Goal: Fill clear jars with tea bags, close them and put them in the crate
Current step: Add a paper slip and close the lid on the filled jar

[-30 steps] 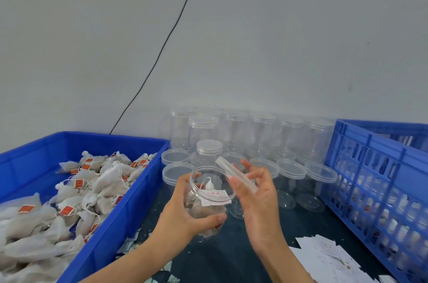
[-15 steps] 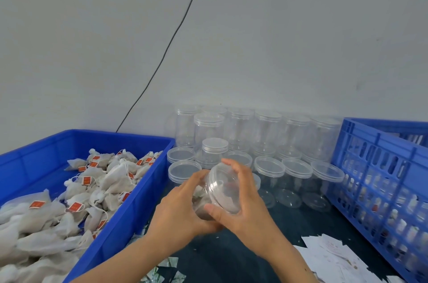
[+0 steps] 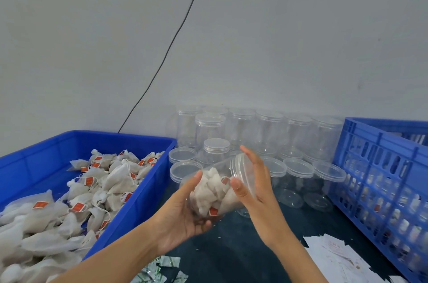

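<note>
A clear jar (image 3: 215,192) packed with white tea bags lies tilted between my hands, its mouth pointing up and to the right. My left hand (image 3: 183,213) cups the jar's bottom from below. My right hand (image 3: 252,180) grips the clear lid (image 3: 240,167) on the jar's mouth, thumb in front and fingers behind the rim. The blue slotted crate (image 3: 379,167) stands at the right and holds several filled jars. Loose tea bags with orange tags (image 3: 104,180) fill the blue bin (image 3: 143,192) at the left.
Several empty clear jars with lids (image 3: 268,130) stand against the grey wall behind my hands, and shorter ones (image 3: 298,167) in front of them. White paper slips (image 3: 335,257) lie on the dark table at the lower right. Green-and-white packets (image 3: 159,268) lie by the bin.
My right hand brought the lid from beside the open jar onto its mouth. The jar then tipped further onto its side, and both hands shifted around it.
</note>
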